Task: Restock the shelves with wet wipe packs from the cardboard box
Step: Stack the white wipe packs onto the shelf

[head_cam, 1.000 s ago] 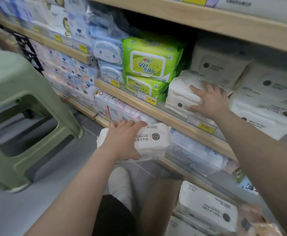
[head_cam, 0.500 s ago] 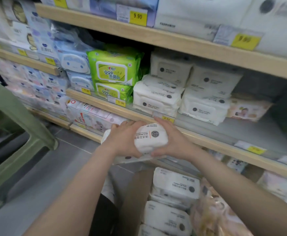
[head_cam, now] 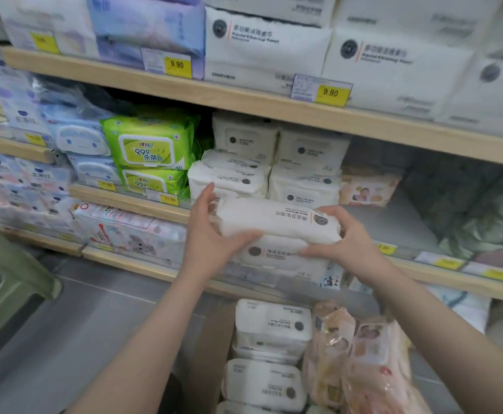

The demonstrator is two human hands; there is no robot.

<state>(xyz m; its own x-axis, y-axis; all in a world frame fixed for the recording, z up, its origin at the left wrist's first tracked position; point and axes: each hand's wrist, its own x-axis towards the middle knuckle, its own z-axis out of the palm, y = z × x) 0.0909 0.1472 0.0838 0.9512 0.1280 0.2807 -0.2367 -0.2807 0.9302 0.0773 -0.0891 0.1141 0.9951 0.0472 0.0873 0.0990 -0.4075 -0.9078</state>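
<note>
**Two packs on the way to the shelf**

The person holds two white wipe packs, one on top of the other. The top pack (head_cam: 277, 221) lies across the bottom pack (head_cam: 277, 258). The left hand (head_cam: 211, 237) grips the left end of the stack, with the thumb curled over the front and the fingers behind. The right hand (head_cam: 341, 240) grips the right end, with fingers curled round the corner of the top pack. Both hands hold on tight, so neither one is free.

The stack is in the air, in front of the middle shelf (head_cam: 408, 222). It has not been put down yet.

Just behind the hands, white packs (head_cam: 271, 162) already sit on this shelf in two piles. To the right of the hands, past a small pink pack (head_cam: 366, 189), the shelf has a lot of bare room. To the left of the hands are green packs (head_cam: 151, 147).

Below the hands is the cardboard box (head_cam: 211, 360). It still has more white packs (head_cam: 271, 327) in it, stacked up, and some pink packs (head_cam: 363, 360) next to them.

So I think the job is partly done. Some packs are up, two are on the way, and many are left in the box. The bare part of the shelf looks like it can take more.
</note>
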